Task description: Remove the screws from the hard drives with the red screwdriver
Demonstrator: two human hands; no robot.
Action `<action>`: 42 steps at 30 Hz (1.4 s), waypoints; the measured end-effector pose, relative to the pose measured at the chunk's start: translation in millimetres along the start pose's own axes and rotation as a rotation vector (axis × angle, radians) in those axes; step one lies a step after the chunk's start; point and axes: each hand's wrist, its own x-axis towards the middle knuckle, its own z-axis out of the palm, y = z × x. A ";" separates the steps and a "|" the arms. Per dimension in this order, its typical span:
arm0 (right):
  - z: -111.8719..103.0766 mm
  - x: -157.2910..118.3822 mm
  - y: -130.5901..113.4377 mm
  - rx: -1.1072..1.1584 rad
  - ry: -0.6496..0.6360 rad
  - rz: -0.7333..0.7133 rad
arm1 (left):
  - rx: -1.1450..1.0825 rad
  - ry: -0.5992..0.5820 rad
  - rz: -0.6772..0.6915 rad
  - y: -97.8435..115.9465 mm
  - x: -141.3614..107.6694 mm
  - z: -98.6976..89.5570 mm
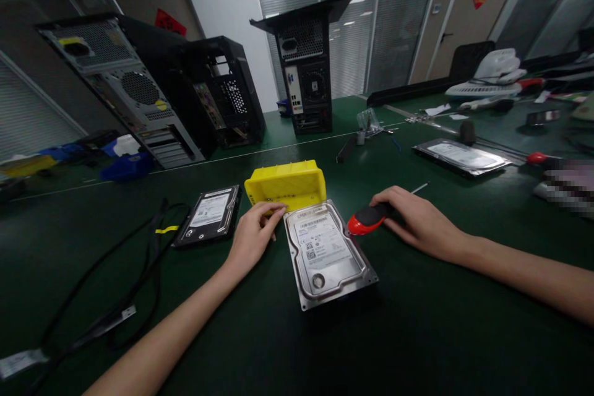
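A silver hard drive [325, 260] lies label up on the green table in front of me. My left hand [255, 229] is at its far left corner, thumb and fingers drawn together beside the yellow parts bin [297, 182]; whether something small is between them I cannot make out. Several tiny screws show inside the bin, which stands just behind the drive. My right hand [403, 216] is closed around a screwdriver [371, 218] with a red and black handle, right of the drive. Its handle end points toward the drive, and the shaft points away to the upper right.
A second hard drive [211, 213] and black cables [148, 260] lie at left. Computer cases [309, 68] stand at the back. Another hard drive [461, 154] lies at right, near a person's pixelated hand [570, 185] and another red-handled tool [538, 159].
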 end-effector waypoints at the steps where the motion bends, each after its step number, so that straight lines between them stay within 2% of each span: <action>1: 0.1 -0.1 0.2 -0.001 -0.003 0.001 | 0.020 -0.002 0.019 2.0 -0.9 0.2; 4: -0.2 -0.2 0.4 0.004 -0.017 0.002 | 0.039 -0.011 0.073 6.4 -4.0 1.1; 9: -0.6 -0.8 0.3 0.019 -0.010 0.002 | 0.004 -0.041 0.028 14.6 -12.2 3.0; 14: 0.8 -1.3 -0.4 0.011 -0.004 0.019 | -0.014 -0.113 0.091 21.8 -18.9 4.2; 16: 0.4 -1.0 -1.4 0.013 -0.003 0.023 | 0.054 -0.088 0.105 18.6 -18.1 2.1; 19: -1.0 0.2 -3.5 0.008 0.010 0.015 | 0.264 0.017 0.115 9.7 -13.8 -1.8; 21: -1.8 1.2 -4.8 0.000 0.012 0.016 | 0.403 0.045 0.159 5.3 -9.5 -2.0; 28: -2.5 2.9 -6.6 0.009 -0.025 0.026 | 0.623 -0.002 0.411 8.9 12.2 13.5; 34: -3.4 2.3 -5.4 0.023 -0.077 0.040 | 0.611 -0.006 0.440 7.8 19.4 17.2; 42: -2.9 1.3 -5.5 0.027 -0.130 0.045 | 0.517 -0.079 0.463 6.8 18.8 16.9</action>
